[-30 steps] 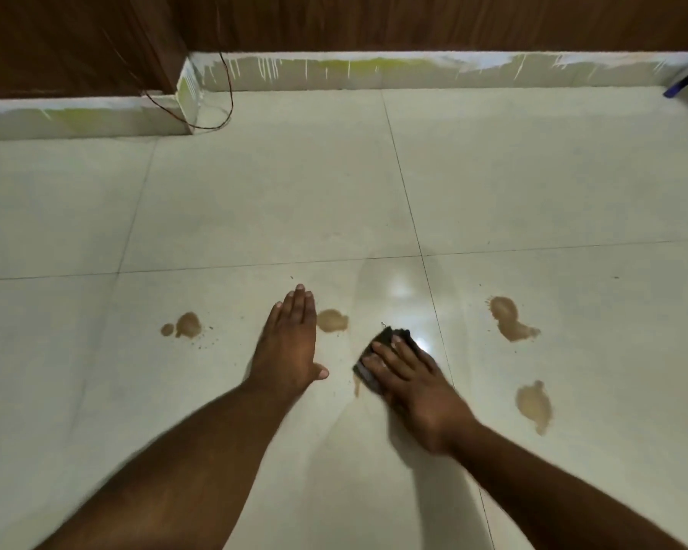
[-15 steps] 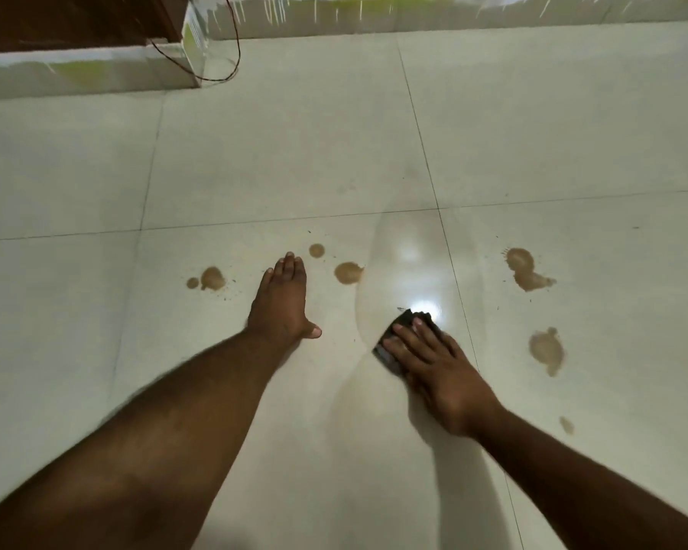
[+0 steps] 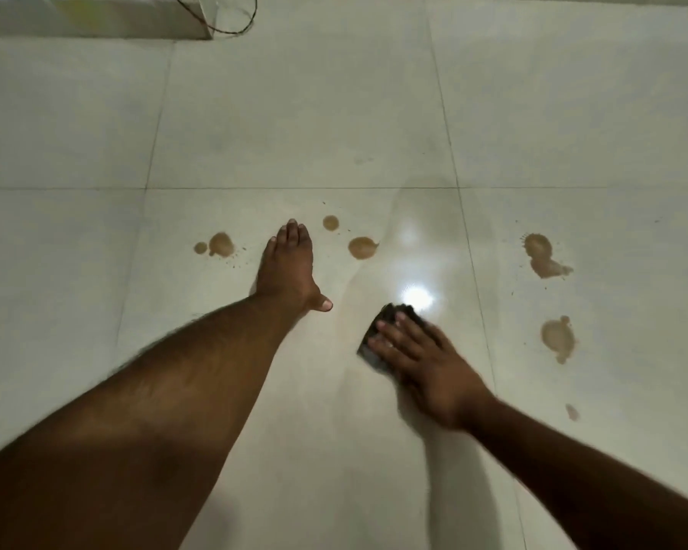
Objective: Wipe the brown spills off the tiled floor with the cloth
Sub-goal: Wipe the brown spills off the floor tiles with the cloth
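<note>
Fingers of the right hand (image 3: pixel 426 367) lie straight and together, pressing the dark cloth (image 3: pixel 378 343) flat on the tiled floor (image 3: pixel 294 113) inside a shiny wet streak; the left hand (image 3: pixel 288 267) rests flat, fingers straight, bracing between brown spills (image 3: pixel 361 248). Likely risks: the damp cloth smears brown across clean tile, the bracing palm slides on the wet patch, or spills at right (image 3: pixel 557 338) and far left (image 3: pixel 220 244) get missed. No containers in view.
</note>
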